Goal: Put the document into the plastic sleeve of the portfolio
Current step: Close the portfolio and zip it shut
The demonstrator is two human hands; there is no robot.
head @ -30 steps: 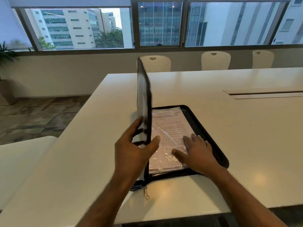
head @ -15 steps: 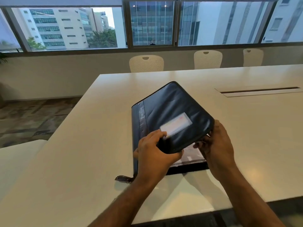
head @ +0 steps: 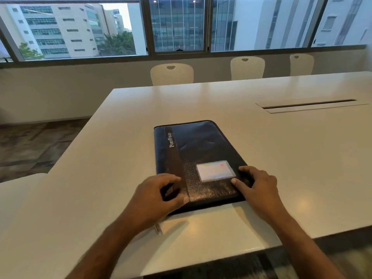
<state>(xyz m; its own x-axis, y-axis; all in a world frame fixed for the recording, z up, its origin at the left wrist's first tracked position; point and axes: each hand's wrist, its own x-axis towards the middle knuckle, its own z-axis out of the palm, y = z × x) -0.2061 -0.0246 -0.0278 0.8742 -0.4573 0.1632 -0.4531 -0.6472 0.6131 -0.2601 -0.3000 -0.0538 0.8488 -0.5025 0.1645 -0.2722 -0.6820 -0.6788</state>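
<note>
Head cam, just the one view
Looks forward and down over the counter [head: 120,158] from close up, facing the windows [head: 177,25] and chairs [head: 172,74] beyond.

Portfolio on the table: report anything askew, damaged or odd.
Nothing stands out. The portfolio lies closed and flat on the table, both hands resting at its near edge. Cover looks intact.

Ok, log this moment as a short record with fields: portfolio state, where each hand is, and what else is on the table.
portfolio: closed, flat on the white table, cover up
card window: on the cover, near end
left hand: on the near left corner
right hand: on the near right corner
document: not visible
zip pull: on the table by the near edge
</note>
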